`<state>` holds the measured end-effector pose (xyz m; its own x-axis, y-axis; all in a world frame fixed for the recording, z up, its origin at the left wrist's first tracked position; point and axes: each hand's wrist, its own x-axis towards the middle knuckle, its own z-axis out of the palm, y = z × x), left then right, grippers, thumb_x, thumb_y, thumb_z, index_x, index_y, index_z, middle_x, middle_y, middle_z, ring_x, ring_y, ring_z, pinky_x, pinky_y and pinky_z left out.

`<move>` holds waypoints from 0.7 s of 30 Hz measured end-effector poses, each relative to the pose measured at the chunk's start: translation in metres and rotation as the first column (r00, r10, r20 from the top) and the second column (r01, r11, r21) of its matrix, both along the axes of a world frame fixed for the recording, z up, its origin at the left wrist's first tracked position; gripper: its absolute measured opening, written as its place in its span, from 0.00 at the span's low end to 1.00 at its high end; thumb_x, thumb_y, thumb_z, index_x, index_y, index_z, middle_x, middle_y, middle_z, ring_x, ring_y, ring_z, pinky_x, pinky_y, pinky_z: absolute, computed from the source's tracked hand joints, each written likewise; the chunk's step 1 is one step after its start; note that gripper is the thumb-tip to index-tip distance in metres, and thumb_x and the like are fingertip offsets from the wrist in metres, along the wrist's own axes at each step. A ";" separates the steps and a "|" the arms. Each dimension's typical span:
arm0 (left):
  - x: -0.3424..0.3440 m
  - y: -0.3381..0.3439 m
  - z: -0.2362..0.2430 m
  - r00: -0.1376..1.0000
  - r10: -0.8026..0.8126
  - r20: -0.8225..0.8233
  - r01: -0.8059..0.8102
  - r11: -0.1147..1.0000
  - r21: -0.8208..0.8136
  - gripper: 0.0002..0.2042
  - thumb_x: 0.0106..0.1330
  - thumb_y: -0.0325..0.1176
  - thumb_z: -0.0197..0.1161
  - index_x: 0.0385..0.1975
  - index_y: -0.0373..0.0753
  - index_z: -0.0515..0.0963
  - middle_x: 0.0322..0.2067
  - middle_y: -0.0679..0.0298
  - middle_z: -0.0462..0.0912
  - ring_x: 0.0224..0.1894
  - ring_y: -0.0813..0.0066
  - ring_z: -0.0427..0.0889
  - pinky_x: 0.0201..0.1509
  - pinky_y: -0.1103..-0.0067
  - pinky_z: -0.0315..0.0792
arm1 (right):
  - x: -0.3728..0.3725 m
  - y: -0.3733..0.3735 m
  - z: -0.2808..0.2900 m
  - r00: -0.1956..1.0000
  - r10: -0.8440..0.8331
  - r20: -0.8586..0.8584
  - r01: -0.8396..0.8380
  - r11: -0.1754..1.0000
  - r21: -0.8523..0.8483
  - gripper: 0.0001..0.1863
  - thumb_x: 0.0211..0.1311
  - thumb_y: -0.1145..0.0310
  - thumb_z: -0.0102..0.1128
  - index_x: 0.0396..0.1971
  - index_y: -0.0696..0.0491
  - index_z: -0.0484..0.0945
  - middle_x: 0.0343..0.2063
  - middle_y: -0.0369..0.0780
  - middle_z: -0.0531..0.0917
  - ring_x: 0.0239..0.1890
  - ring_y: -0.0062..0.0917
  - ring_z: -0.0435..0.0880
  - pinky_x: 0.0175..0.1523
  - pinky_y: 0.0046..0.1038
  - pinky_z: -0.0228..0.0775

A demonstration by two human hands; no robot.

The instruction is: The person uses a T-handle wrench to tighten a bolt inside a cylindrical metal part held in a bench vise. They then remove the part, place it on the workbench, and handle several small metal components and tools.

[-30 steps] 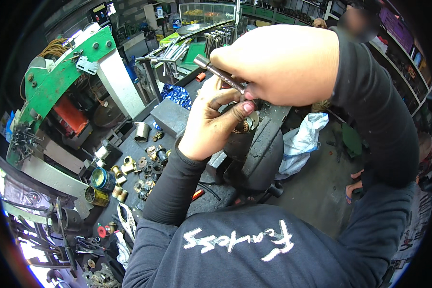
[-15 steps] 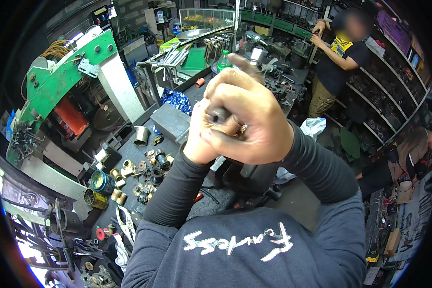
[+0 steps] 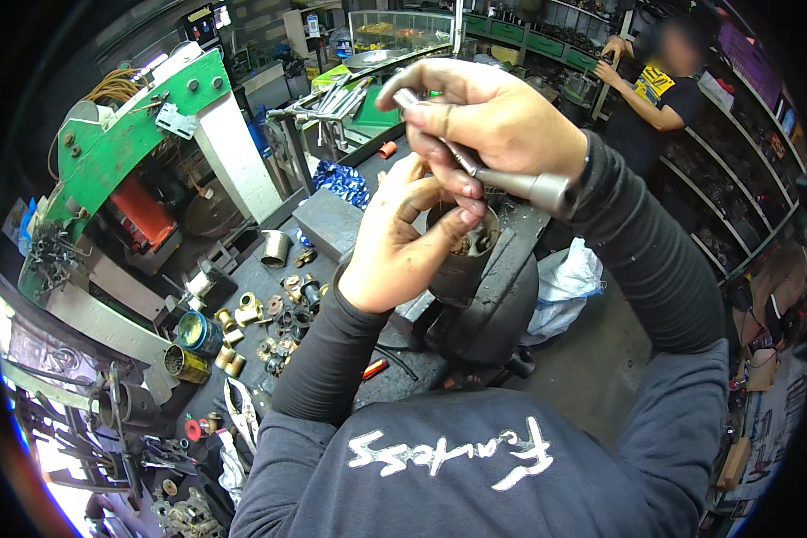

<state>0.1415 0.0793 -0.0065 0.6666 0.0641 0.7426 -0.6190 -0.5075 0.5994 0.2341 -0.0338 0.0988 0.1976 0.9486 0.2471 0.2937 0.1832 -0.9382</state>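
My right hand grips a metal socket driver, its shaft running up between the fingers and its socket end pointing lower right. Just below, my left hand reaches its fingers into the top of a dark cylindrical part clamped upright in a black bench vise. What the left fingertips pinch inside the part is hidden. Both forearms wear dark sleeves.
Brass and steel fittings lie scattered on the dark bench at left, beside small tins and pliers. A green press stands at far left. A white bag lies on the floor. Another person works at shelves far right.
My right hand has swung the driver from over the part to a tilted hold above it. My left hand has moved from under the right hand down to the part's top.
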 end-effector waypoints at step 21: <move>0.006 -0.015 -0.055 0.985 -0.125 -0.121 0.082 0.948 -0.308 0.55 0.31 0.39 0.84 0.62 0.34 0.55 0.49 0.55 0.76 0.54 0.67 0.75 0.61 0.72 0.65 | 0.043 -0.080 -0.023 0.988 0.039 -0.151 0.024 0.920 0.391 0.19 0.71 0.64 0.45 0.53 0.63 0.65 0.16 0.33 0.66 0.10 0.11 0.59 0.13 0.15 0.50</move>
